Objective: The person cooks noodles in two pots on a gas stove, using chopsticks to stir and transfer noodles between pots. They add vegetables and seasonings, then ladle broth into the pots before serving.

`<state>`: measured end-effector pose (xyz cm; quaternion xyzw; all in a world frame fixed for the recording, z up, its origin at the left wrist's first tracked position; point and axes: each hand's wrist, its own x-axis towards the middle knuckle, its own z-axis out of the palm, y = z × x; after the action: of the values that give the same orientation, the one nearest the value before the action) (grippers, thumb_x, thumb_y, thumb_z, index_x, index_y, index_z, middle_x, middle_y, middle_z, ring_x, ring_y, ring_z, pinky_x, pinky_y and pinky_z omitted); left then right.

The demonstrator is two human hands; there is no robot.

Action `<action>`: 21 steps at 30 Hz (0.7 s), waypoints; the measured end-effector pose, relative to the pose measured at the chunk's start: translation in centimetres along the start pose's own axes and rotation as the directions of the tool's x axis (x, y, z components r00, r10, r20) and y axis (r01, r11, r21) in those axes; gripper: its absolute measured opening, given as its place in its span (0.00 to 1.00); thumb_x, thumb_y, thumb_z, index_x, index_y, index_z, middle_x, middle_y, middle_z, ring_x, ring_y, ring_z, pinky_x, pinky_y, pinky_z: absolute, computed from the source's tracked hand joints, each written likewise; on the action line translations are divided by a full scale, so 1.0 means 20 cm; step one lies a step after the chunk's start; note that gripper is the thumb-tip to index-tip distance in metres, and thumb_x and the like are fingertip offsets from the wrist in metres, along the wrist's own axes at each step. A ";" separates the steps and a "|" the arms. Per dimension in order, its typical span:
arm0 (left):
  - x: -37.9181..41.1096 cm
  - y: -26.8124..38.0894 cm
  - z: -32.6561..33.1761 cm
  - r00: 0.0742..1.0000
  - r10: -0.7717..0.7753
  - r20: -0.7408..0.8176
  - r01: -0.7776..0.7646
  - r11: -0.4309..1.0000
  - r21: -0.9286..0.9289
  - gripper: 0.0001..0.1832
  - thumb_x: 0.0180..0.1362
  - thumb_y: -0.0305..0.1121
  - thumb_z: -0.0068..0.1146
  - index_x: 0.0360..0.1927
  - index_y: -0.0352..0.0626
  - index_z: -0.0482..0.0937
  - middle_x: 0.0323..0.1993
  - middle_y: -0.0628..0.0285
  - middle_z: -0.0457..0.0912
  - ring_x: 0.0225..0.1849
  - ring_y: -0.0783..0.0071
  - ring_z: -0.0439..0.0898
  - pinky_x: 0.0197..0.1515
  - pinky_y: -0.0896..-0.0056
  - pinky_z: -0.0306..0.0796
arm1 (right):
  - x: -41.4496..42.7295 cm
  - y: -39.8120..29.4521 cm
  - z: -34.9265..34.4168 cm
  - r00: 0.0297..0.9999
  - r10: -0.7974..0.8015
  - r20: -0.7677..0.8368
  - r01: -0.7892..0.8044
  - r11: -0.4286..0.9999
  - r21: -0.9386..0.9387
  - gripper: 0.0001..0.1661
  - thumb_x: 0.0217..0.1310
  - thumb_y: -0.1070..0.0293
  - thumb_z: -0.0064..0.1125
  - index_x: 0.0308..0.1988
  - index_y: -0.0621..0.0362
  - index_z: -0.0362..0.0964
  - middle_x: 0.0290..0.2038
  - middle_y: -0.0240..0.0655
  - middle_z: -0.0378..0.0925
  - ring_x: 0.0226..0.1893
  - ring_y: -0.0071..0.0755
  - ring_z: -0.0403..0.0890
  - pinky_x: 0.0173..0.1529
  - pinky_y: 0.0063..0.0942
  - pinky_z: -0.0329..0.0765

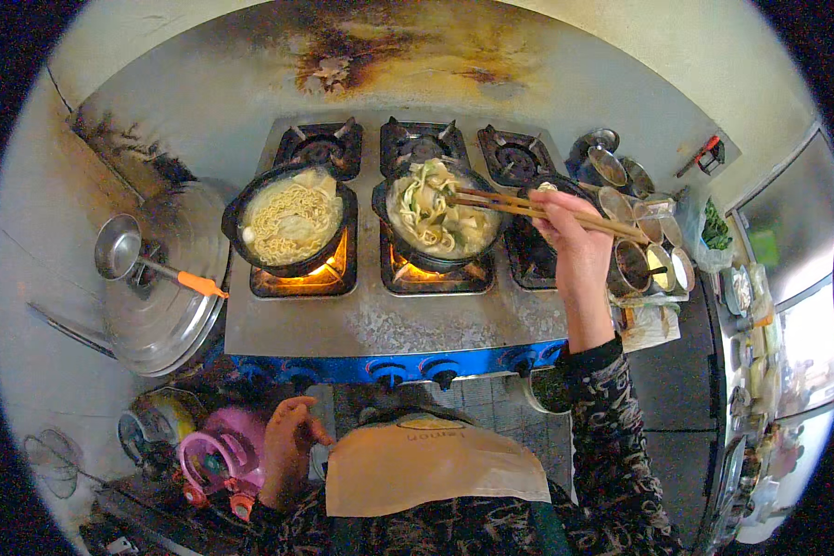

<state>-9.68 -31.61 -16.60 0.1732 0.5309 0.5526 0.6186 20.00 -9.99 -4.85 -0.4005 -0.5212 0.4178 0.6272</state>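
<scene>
My right hand (570, 229) grips a pair of long wooden chopsticks (490, 199). Their tips reach into a dark pot (436, 263) of noodles, leafy greens and pale pieces in broth (445, 215), which sits over a lit burner in the front middle. Left of it, another dark pot (351, 215) on a flame holds curly noodles (295, 222) in liquid. A third dark pot on the right is mostly hidden behind my hand and forearm. Below the stove's front edge, my left hand (292, 434) hangs with loosely bent, parted fingers and holds nothing.
Blue stove front (417, 372) carries several knobs. A ladle with an orange handle (198, 283) rests on a large metal lid (163, 326) at left. Metal seasoning containers (629, 267) crowd the right side. A pink gas canister (240, 438) stands at lower left.
</scene>
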 end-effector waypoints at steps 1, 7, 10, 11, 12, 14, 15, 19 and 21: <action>0.00 0.00 -0.01 1.000 -0.004 -0.003 0.004 1.000 -0.005 0.11 0.55 0.33 0.40 0.38 0.37 0.66 0.15 0.62 0.68 0.17 0.74 0.69 0.23 0.71 0.69 | 0.01 -0.02 0.04 0.999 -0.002 0.051 0.007 0.995 -0.095 0.09 0.50 0.76 0.49 0.34 0.67 0.71 0.33 0.41 0.75 0.30 0.27 0.74 0.36 0.19 0.71; -0.01 0.00 -0.03 1.000 0.018 -0.021 -0.018 1.000 -0.011 0.12 0.54 0.35 0.42 0.38 0.37 0.66 0.15 0.62 0.68 0.17 0.74 0.69 0.23 0.72 0.69 | 0.03 -0.07 0.25 0.904 -0.019 0.427 0.229 0.865 -0.447 0.08 0.47 0.78 0.50 0.31 0.63 0.74 0.32 0.33 0.76 0.32 0.22 0.74 0.39 0.19 0.70; -0.01 0.00 -0.05 1.000 0.010 -0.026 -0.011 0.999 -0.041 0.12 0.54 0.35 0.42 0.37 0.37 0.66 0.15 0.62 0.68 0.17 0.74 0.70 0.23 0.72 0.69 | 0.04 -0.10 0.31 0.831 -0.018 0.556 0.358 0.782 -0.510 0.08 0.46 0.79 0.51 0.30 0.62 0.74 0.31 0.33 0.76 0.32 0.22 0.74 0.38 0.19 0.71; -0.01 0.00 -0.05 0.999 0.010 -0.032 -0.012 0.999 -0.053 0.12 0.54 0.35 0.42 0.37 0.37 0.66 0.15 0.62 0.68 0.17 0.74 0.70 0.23 0.72 0.69 | 0.05 -0.13 0.32 0.807 -0.024 0.590 0.398 0.759 -0.514 0.07 0.46 0.79 0.51 0.30 0.61 0.74 0.31 0.33 0.76 0.32 0.22 0.74 0.37 0.19 0.71; -0.01 0.00 -0.05 0.999 0.011 -0.041 -0.014 0.998 -0.066 0.12 0.54 0.35 0.42 0.37 0.37 0.66 0.15 0.62 0.68 0.17 0.74 0.70 0.23 0.72 0.69 | 0.05 -0.16 0.35 0.807 0.055 0.588 0.402 0.679 -0.615 0.08 0.46 0.79 0.51 0.30 0.59 0.74 0.30 0.32 0.77 0.31 0.21 0.74 0.36 0.18 0.71; -0.02 0.00 -0.07 0.999 0.017 -0.042 -0.020 0.998 -0.061 0.12 0.54 0.35 0.42 0.37 0.37 0.67 0.15 0.62 0.69 0.17 0.73 0.70 0.23 0.72 0.69 | 0.06 -0.22 0.36 0.818 0.080 0.570 0.323 0.756 -0.570 0.08 0.46 0.78 0.51 0.30 0.60 0.74 0.29 0.32 0.76 0.30 0.21 0.74 0.35 0.18 0.70; -0.01 -0.01 -0.08 0.999 0.018 -0.035 -0.020 0.998 -0.058 0.13 0.54 0.35 0.42 0.37 0.36 0.67 0.15 0.61 0.69 0.17 0.73 0.70 0.23 0.72 0.69 | 0.07 -0.24 0.35 0.826 0.094 0.556 0.281 0.786 -0.550 0.07 0.47 0.78 0.51 0.30 0.60 0.74 0.29 0.32 0.76 0.30 0.20 0.74 0.35 0.18 0.70; 0.00 -0.03 -0.09 0.999 0.049 -0.004 -0.050 0.998 -0.050 0.13 0.53 0.36 0.44 0.36 0.36 0.68 0.15 0.61 0.69 0.17 0.73 0.70 0.23 0.71 0.70 | 0.08 -0.29 0.23 0.916 -0.020 0.401 0.218 0.864 -0.454 0.10 0.49 0.77 0.49 0.35 0.63 0.73 0.31 0.34 0.76 0.28 0.22 0.74 0.33 0.17 0.71; 0.01 -0.05 -0.10 1.000 0.031 -0.002 -0.031 0.997 -0.073 0.13 0.53 0.36 0.44 0.36 0.36 0.68 0.15 0.61 0.69 0.17 0.73 0.70 0.23 0.71 0.70 | 0.04 -0.29 0.22 0.944 -0.012 0.330 0.151 0.905 -0.399 0.11 0.49 0.76 0.50 0.36 0.63 0.73 0.31 0.34 0.76 0.28 0.23 0.74 0.33 0.18 0.71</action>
<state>-10.90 -32.47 -18.28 0.1583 0.5079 0.5813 0.6157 16.41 -10.84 1.42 -0.4300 -0.7098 0.3288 0.4508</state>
